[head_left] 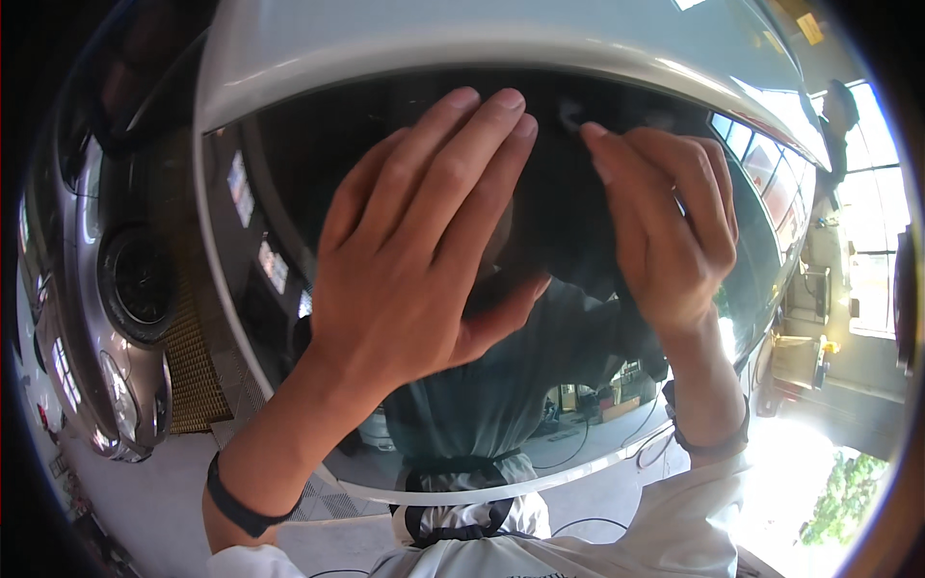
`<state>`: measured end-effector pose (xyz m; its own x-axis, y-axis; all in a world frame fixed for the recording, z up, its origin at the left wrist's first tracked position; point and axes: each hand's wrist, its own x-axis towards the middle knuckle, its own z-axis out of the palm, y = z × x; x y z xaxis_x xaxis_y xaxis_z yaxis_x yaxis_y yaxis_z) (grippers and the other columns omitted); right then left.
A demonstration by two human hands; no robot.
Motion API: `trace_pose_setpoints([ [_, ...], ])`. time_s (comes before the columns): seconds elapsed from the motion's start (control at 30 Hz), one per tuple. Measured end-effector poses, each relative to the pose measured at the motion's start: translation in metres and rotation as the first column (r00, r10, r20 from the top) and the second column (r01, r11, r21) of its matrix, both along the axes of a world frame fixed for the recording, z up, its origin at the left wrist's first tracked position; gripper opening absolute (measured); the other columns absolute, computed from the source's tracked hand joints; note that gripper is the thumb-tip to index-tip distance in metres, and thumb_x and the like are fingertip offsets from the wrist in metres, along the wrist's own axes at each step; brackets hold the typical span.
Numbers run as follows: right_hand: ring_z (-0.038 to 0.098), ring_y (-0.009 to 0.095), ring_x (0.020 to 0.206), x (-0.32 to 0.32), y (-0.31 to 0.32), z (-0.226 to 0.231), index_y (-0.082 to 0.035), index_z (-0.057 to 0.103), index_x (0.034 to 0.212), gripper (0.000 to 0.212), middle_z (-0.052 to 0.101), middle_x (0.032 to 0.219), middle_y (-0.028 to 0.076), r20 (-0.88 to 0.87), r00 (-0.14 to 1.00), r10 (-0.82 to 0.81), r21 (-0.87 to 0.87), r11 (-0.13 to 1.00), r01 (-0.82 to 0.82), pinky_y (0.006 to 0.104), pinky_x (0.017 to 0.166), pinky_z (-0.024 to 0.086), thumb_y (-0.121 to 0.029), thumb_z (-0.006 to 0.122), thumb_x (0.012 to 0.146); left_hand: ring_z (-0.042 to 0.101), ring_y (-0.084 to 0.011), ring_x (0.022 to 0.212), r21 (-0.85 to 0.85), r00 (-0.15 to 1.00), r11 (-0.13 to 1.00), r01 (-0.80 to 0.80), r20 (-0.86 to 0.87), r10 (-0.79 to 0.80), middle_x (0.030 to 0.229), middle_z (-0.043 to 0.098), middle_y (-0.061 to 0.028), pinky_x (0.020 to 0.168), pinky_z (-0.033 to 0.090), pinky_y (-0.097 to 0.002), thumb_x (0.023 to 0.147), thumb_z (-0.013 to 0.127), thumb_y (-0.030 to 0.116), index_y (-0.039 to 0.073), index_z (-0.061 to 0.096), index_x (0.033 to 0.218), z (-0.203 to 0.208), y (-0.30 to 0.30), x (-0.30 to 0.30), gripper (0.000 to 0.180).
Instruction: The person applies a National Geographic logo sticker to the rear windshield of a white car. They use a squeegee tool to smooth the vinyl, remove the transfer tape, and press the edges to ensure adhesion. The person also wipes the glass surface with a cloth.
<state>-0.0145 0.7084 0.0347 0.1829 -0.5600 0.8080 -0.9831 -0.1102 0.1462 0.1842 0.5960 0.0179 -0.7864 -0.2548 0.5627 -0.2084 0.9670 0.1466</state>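
Observation:
A dark, curved car window set in a white body fills the middle of the view and mirrors my upper body. My left hand is spread over the glass, palm down, its fingers stretched out and its thumb apart; it holds nothing. To its right, my right hand is closed with the fingers curled in, its fingertips at the glass near a small pale smudge. Whatever those fingers might pinch is hidden. Both wrists wear dark bands.
Above the window lies the white roof panel. A dark grey car stands at the left, beside a yellowish floor grating. Tall bright windows and equipment line the right. A thin cable runs over the pale floor below.

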Motion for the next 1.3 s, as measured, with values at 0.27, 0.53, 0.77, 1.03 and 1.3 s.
trace_pose_setpoints([
  [0.27, 0.066, 0.026, 0.08, -0.01, -0.002, 0.001, 0.005, 0.077, 0.1, 0.03, 0.068, 0.093, 0.013, -0.072, 0.996, 0.044, 0.035, 0.999, -0.041, 0.0334, 0.064, 0.052, 0.012, 0.08, 0.071, 0.051, -0.0342, 0.137, -0.07, 0.998, 0.997, -0.022, 0.053, 0.026, 0.149, 0.054, -0.0144, 0.113, 0.04, -0.0442, 0.094, 0.06, 0.054, -0.002, 0.056, 0.144, -0.005, 0.002, -0.002, 0.075],
  [0.53, 0.068, 0.027, 0.082, -0.014, -0.006, 0.007, 0.007, 0.076, 0.1, 0.034, 0.069, 0.094, 0.014, -0.104, 0.99, 0.092, 0.09, 0.992, -0.083, 0.0338, 0.067, 0.055, 0.014, 0.078, 0.066, 0.051, -0.0347, 0.137, -0.066, 0.999, 0.998, -0.019, 0.047, 0.022, 0.149, 0.054, -0.0155, 0.112, 0.04, -0.044, 0.094, 0.06, 0.054, -0.002, 0.056, 0.143, -0.009, 0.001, -0.002, 0.075],
  [0.77, 0.066, 0.027, 0.08, -0.007, -0.007, 0.013, 0.005, 0.076, 0.099, 0.031, 0.067, 0.09, 0.013, -0.065, 0.998, 0.007, 0.09, 0.996, -0.001, 0.0341, 0.065, 0.054, 0.014, 0.076, 0.07, 0.05, -0.0317, 0.139, -0.044, 0.998, 0.998, -0.045, 0.036, 0.046, 0.151, 0.053, -0.0127, 0.113, 0.038, -0.0429, 0.092, 0.063, 0.053, -0.001, 0.057, 0.143, -0.007, 0.002, -0.002, 0.074],
  [1.03, 0.066, 0.026, 0.08, -0.003, -0.01, 0.015, 0.005, 0.076, 0.1, 0.034, 0.065, 0.089, 0.013, -0.084, 0.996, 0.019, 0.11, 0.994, -0.01, 0.0343, 0.065, 0.052, 0.013, 0.074, 0.067, 0.048, -0.0298, 0.141, -0.025, 0.998, 0.999, -0.046, 0.037, 0.047, 0.153, 0.052, -0.0101, 0.115, 0.037, -0.0429, 0.092, 0.063, 0.053, 0.001, 0.057, 0.145, -0.006, 0.001, -0.003, 0.074],
  [1.3, 0.065, 0.025, 0.077, 0.0, -0.009, 0.014, 0.005, 0.076, 0.098, 0.031, 0.065, 0.089, 0.012, -0.084, 0.996, 0.013, 0.1, 0.995, -0.005, 0.0349, 0.063, 0.052, 0.012, 0.075, 0.068, 0.047, -0.0289, 0.142, -0.027, 0.999, 0.999, -0.047, 0.025, 0.048, 0.154, 0.051, -0.0096, 0.115, 0.037, -0.0432, 0.092, 0.062, 0.054, 0.002, 0.056, 0.145, -0.008, 0.001, -0.003, 0.075],
])
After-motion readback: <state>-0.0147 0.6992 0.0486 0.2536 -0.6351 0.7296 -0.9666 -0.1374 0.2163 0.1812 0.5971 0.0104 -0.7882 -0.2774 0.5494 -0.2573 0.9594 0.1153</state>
